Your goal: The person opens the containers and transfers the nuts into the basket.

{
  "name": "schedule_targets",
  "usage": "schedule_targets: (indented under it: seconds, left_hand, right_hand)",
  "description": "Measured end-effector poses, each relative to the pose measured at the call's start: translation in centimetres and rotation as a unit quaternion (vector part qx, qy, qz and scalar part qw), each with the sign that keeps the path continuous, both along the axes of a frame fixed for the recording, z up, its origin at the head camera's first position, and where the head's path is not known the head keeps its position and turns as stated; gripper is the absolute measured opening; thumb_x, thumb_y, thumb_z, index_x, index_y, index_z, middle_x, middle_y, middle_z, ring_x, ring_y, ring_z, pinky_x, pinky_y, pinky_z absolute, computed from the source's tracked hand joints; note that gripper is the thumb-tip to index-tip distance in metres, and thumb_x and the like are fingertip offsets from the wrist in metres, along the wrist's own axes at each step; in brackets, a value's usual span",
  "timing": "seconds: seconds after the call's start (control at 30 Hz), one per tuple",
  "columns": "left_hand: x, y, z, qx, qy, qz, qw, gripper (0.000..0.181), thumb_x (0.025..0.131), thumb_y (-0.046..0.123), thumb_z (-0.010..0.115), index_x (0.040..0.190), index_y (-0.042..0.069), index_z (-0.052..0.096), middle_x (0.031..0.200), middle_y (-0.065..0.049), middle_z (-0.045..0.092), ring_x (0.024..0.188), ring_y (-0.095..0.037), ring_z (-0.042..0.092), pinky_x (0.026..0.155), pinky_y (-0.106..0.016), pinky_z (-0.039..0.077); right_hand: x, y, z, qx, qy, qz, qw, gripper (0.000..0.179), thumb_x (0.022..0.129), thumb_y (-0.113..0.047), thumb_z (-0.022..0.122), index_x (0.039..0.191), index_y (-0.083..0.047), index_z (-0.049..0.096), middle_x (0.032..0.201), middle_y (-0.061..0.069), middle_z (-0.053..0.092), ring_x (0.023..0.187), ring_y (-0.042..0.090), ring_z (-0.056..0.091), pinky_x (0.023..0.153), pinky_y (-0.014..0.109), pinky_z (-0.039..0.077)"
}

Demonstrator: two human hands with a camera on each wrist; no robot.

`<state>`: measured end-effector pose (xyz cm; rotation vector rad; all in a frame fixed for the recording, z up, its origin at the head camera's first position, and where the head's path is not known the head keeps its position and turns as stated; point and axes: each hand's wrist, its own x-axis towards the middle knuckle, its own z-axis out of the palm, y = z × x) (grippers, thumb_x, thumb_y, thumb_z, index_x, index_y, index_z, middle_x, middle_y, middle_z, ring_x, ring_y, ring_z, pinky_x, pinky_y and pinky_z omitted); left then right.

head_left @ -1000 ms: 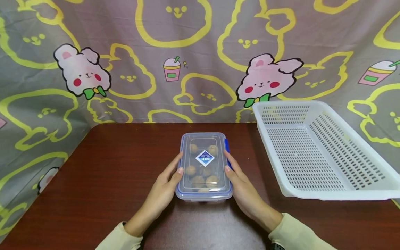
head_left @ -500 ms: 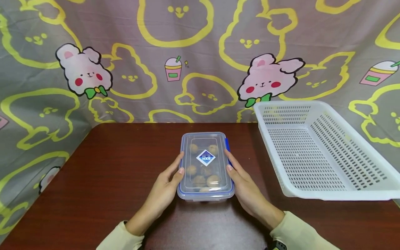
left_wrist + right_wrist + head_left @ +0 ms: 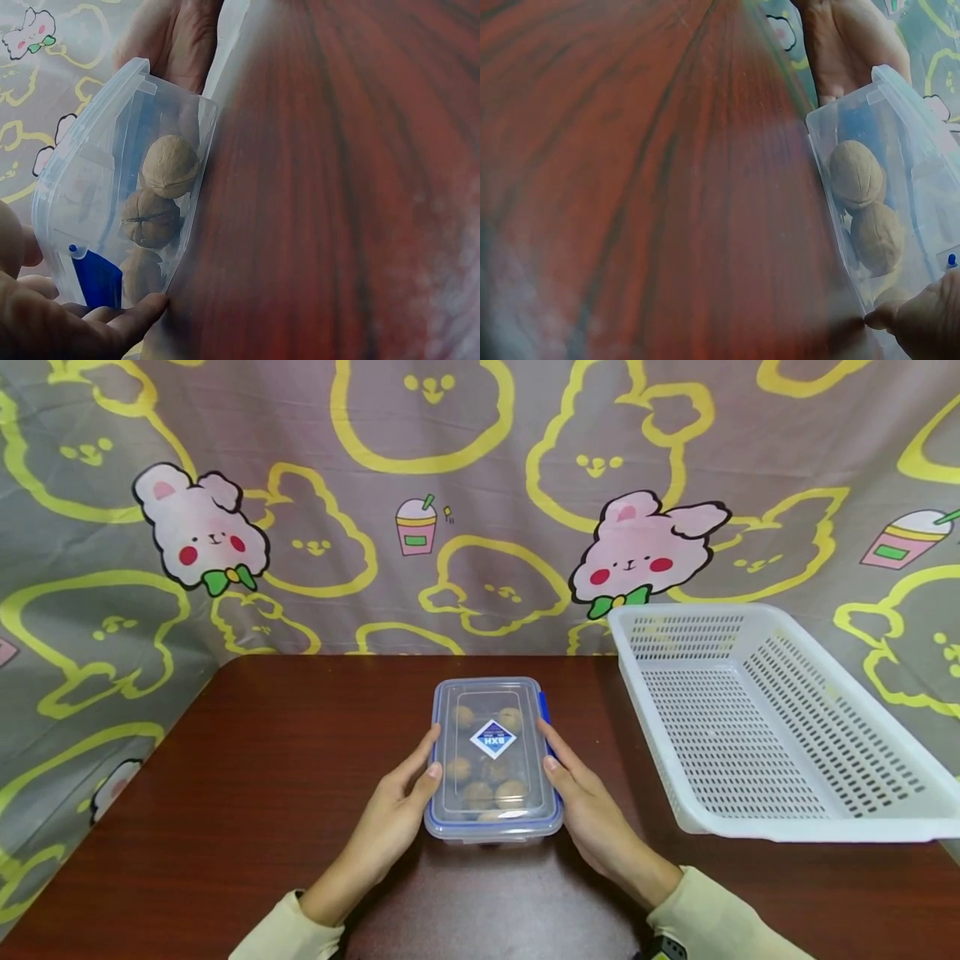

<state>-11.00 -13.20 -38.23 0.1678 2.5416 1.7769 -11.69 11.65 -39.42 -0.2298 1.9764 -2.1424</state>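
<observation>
A clear plastic food container (image 3: 491, 781) with a blue-edged lid and a diamond label sits in the middle of the table in the head view. Several walnuts (image 3: 171, 166) show through its side in the left wrist view. My left hand (image 3: 390, 806) grips the container's left side, thumb at the lid's edge. On the opposite side my right hand (image 3: 592, 806) holds it the same way, beside a blue latch (image 3: 544, 703). In the right wrist view, fingertips reach down to the container's lower edge, close to the tabletop.
A white plastic basket (image 3: 667, 777) with slotted walls stands on the right of the dark wooden table (image 3: 300, 735). Behind the table hangs a patterned curtain (image 3: 480, 460) with cartoon animals.
The container and both hands stay in place. The whole head view has shifted slightly.
</observation>
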Motion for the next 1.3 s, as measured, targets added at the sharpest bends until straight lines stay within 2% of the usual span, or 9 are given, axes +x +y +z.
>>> schedule_targets:
  seconds: [0.27,0.43,0.53,0.83,1.3]
  left_hand:
    - [0.1,0.1,0.0,-0.008,-0.006,0.003,0.9999,0.053,0.112,0.03,0.05,0.163,0.035,0.036,0.17,-0.003,0.035,0.158,-0.029,0.03,0.129,-0.058,0.021]
    - [0.1,0.2,0.0,-0.011,-0.005,0.001,0.9999,0.054,0.112,0.033,0.05,0.164,0.034,0.035,0.17,-0.003,0.033,0.158,-0.03,0.03,0.129,-0.059,0.021]
    - [0.1,0.2,-0.1,-0.011,-0.006,-0.001,0.9999,0.055,0.112,0.034,0.05,0.164,0.034,0.035,0.17,-0.003,0.033,0.158,-0.03,0.03,0.129,-0.059,0.021]
    - [-0.3,-0.2,-0.3,-0.011,-0.017,-0.002,0.9998,0.054,0.112,0.032,0.049,0.164,0.038,0.033,0.171,0.002,0.03,0.159,-0.026,0.027,0.13,-0.056,0.02]
    - [-0.2,-0.1,0.0,-0.024,-0.023,-0.011,0.9994,0.055,0.113,0.031,0.047,0.165,0.038,0.03,0.172,0.0,0.028,0.159,-0.027,0.026,0.13,-0.057,0.018]
  right_hand:
    - [0.2,-0.5,-0.1,-0.028,-0.003,-0.01,0.9996,0.054,0.116,-0.024,0.032,0.168,-0.03,0.021,0.176,0.002,0.013,0.161,0.027,0.013,0.13,0.052,0.016]
    - [0.4,-0.9,-0.1,-0.016,-0.023,-0.032,0.9991,0.054,0.115,-0.028,0.038,0.166,-0.037,0.023,0.174,0.002,0.018,0.157,0.028,0.024,0.127,0.052,0.025]
    - [0.5,-1.0,-0.2,-0.011,-0.026,-0.036,0.999,0.053,0.115,-0.029,0.038,0.166,-0.039,0.023,0.174,0.002,0.019,0.156,0.028,0.027,0.125,0.051,0.027]
    - [0.5,-0.9,-0.3,-0.029,-0.018,0.001,0.9994,0.052,0.116,-0.033,0.031,0.166,-0.04,0.017,0.174,0.0,0.012,0.158,0.029,0.019,0.128,0.054,0.018]
    - [0.3,0.1,-0.7,-0.032,-0.012,0.008,0.9994,0.053,0.117,-0.032,0.03,0.168,-0.034,0.016,0.176,0.001,0.011,0.16,0.024,0.015,0.129,0.049,0.015]
